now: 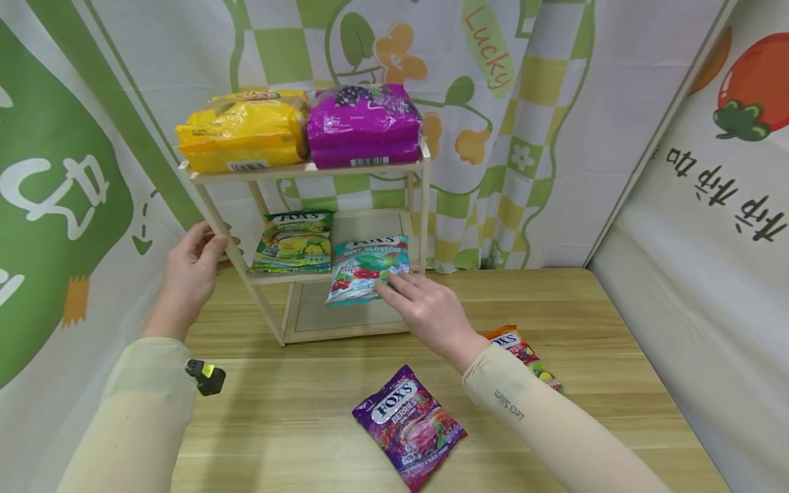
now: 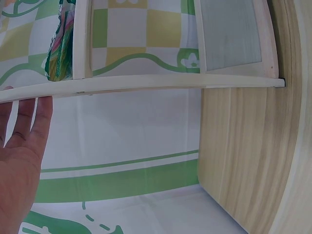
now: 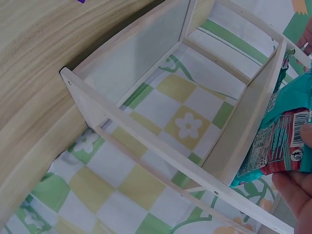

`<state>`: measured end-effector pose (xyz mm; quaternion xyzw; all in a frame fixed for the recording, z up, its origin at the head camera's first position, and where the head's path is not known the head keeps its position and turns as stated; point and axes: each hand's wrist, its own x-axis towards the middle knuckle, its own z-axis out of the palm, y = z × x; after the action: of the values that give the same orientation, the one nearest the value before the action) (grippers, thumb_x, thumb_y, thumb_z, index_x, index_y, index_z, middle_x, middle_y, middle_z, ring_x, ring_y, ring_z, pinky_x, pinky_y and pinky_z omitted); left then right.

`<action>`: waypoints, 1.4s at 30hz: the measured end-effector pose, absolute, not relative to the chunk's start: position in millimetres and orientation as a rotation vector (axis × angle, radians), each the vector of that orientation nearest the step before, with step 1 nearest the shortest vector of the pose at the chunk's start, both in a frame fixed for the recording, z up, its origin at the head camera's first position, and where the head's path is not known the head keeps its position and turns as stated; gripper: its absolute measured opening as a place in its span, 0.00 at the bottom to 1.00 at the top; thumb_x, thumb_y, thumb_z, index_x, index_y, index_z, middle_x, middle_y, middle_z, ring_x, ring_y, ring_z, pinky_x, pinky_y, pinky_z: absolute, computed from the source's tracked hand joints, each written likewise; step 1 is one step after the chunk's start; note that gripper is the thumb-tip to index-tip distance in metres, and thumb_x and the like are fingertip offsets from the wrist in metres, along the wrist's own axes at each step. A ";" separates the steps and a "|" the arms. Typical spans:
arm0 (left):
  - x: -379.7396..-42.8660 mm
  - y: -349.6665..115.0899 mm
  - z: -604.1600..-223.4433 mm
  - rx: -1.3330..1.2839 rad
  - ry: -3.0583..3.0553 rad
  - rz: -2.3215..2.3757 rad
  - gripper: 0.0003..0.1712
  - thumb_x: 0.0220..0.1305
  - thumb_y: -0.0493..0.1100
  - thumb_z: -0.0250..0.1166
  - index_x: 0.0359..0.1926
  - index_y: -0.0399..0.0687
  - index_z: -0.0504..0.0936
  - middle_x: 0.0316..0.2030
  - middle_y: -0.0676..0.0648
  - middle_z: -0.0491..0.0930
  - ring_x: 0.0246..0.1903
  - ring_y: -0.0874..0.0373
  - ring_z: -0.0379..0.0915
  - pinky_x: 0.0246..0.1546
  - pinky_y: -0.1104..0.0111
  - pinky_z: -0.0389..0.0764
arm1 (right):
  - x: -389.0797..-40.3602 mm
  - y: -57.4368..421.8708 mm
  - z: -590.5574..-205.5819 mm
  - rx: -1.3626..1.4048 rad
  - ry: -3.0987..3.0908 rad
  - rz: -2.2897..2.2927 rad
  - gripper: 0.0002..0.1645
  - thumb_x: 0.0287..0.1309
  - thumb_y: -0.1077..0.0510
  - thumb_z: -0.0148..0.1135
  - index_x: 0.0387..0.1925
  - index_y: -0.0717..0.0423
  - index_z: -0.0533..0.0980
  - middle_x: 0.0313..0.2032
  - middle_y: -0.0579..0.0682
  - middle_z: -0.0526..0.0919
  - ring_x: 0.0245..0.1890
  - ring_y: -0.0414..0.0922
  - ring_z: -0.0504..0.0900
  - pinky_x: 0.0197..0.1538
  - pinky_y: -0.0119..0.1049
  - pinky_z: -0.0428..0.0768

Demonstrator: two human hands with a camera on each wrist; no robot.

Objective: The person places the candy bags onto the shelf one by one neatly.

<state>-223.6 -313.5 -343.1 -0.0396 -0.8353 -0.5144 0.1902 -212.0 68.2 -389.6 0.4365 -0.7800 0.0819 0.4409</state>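
A teal Mint Blossom candy bag (image 1: 367, 270) slants at the front of the middle level of a small wooden shelf rack (image 1: 335, 168). My right hand (image 1: 428, 311) pinches its lower right part. In the right wrist view, the fingers of that hand (image 3: 295, 192) are at the edge of the bag's printed back (image 3: 280, 141). My left hand (image 1: 192, 270) grips the rack's left front post, thumb in front; the left wrist view has its fingers (image 2: 41, 122) reaching behind the frame. Beside the teal bag lies a green Fox's Spring Tea bag (image 1: 294, 241).
On the rack's top stand a yellow bag (image 1: 246, 130) and a purple bag (image 1: 364, 127). A Fox's Berries bag (image 1: 411, 428) lies on the wooden table (image 1: 283, 411) in front. An orange-and-red Fox's bag (image 1: 524, 352) is partly hidden by my right forearm. Printed curtains surround the table.
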 end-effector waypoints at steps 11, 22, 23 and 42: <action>-223.1 -314.1 -342.6 -0.096 -2.363 -1.436 0.21 0.82 0.49 0.47 0.67 0.48 0.71 0.47 0.60 0.76 0.47 0.71 0.75 0.48 0.80 0.82 | -210.7 66.6 -388.1 1.070 -1.974 0.159 0.17 0.63 0.68 0.67 0.52 0.53 0.86 0.47 0.56 0.89 0.46 0.49 0.89 0.52 0.40 0.87; -224.5 -315.5 -343.1 -0.097 -2.366 -1.426 0.23 0.82 0.50 0.48 0.69 0.47 0.70 0.48 0.60 0.76 0.48 0.71 0.75 0.49 0.80 0.82 | -213.8 62.9 -389.3 1.018 -2.026 0.173 0.15 0.65 0.69 0.65 0.50 0.53 0.86 0.46 0.57 0.89 0.43 0.52 0.90 0.47 0.42 0.89; -224.7 -315.6 -343.5 -0.096 -2.364 -1.427 0.23 0.82 0.50 0.48 0.69 0.46 0.70 0.47 0.60 0.76 0.48 0.71 0.75 0.49 0.80 0.82 | -214.0 62.5 -389.2 1.011 -2.029 0.174 0.15 0.65 0.69 0.65 0.50 0.53 0.86 0.46 0.57 0.89 0.43 0.52 0.90 0.46 0.42 0.89; -224.4 -313.9 -344.2 -0.109 -2.338 -1.449 0.20 0.82 0.49 0.49 0.66 0.47 0.72 0.46 0.59 0.77 0.47 0.70 0.77 0.47 0.80 0.83 | -220.4 54.5 -388.0 0.941 -2.076 0.183 0.15 0.61 0.69 0.67 0.48 0.54 0.87 0.44 0.56 0.90 0.42 0.52 0.90 0.39 0.42 0.90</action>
<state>-224.4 -313.9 -344.2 -0.0388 -0.8334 -0.5163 0.1932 -220.4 54.5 -388.0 0.3744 -0.8263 0.0729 0.4144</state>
